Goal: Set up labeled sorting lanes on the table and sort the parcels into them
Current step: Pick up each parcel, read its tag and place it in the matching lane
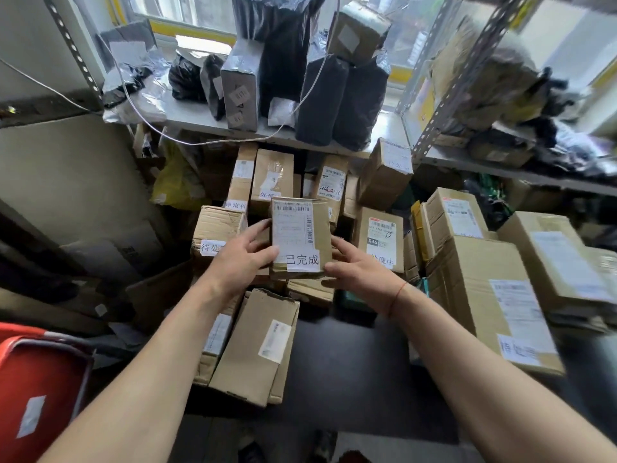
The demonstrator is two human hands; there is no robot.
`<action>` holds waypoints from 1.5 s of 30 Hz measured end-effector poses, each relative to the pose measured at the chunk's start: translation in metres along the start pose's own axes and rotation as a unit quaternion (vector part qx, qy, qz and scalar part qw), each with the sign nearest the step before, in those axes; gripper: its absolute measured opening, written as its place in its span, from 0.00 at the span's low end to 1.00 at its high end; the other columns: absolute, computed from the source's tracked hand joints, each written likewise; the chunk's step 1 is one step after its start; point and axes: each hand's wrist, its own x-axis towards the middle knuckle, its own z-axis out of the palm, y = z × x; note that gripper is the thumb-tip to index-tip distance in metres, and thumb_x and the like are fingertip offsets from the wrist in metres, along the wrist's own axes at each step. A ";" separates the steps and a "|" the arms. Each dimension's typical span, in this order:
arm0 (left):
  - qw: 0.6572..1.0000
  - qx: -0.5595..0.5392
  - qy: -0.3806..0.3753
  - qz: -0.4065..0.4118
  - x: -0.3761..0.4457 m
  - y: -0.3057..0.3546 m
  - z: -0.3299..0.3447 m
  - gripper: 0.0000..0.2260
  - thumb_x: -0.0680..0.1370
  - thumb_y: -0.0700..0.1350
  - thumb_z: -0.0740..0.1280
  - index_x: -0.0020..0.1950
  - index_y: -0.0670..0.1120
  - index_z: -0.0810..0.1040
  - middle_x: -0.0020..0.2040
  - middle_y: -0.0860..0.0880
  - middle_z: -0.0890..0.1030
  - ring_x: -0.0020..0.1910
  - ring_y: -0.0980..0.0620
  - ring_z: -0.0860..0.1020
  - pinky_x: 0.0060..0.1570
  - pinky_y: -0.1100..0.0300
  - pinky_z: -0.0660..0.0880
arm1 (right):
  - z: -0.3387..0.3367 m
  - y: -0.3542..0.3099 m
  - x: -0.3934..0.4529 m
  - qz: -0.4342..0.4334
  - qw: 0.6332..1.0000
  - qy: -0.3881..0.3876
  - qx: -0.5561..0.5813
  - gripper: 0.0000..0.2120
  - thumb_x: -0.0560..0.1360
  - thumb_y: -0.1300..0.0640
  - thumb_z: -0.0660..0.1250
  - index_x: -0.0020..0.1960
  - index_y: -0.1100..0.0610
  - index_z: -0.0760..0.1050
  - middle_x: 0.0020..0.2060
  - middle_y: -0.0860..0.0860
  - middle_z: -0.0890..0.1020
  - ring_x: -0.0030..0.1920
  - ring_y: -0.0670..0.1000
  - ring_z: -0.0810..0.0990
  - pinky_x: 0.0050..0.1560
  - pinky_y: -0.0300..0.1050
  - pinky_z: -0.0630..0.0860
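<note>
My two hands, left (245,259) and right (359,267), grip one box (300,237) by its sides; roughly a dozen boxes surround it, blurred.

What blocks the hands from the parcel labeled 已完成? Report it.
Nothing visible does. The left hand and right hand already hold the 已完成 parcel by its two sides, above the other cardboard boxes.

- Shelf (187,120): grey board; carries black bags (337,101), a grey wrapped box (240,91), silver mailers (133,91).
- Right shelf (467,163): dark bags (534,128), blurred.
- Floor (350,369): dark; carries cardboard boxes (253,345), many with white labels.
</note>
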 end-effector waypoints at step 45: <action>0.987 0.035 -0.035 0.154 -0.081 0.138 0.612 0.21 0.86 0.45 0.65 0.79 0.58 0.71 0.57 0.51 0.88 0.55 0.51 0.87 0.57 0.49 0.84 | -0.493 0.124 -0.379 -0.167 0.969 0.116 0.138 0.22 0.82 0.63 0.66 0.69 0.40 0.75 0.61 0.51 0.86 0.63 0.55 0.85 0.60 0.52 0.82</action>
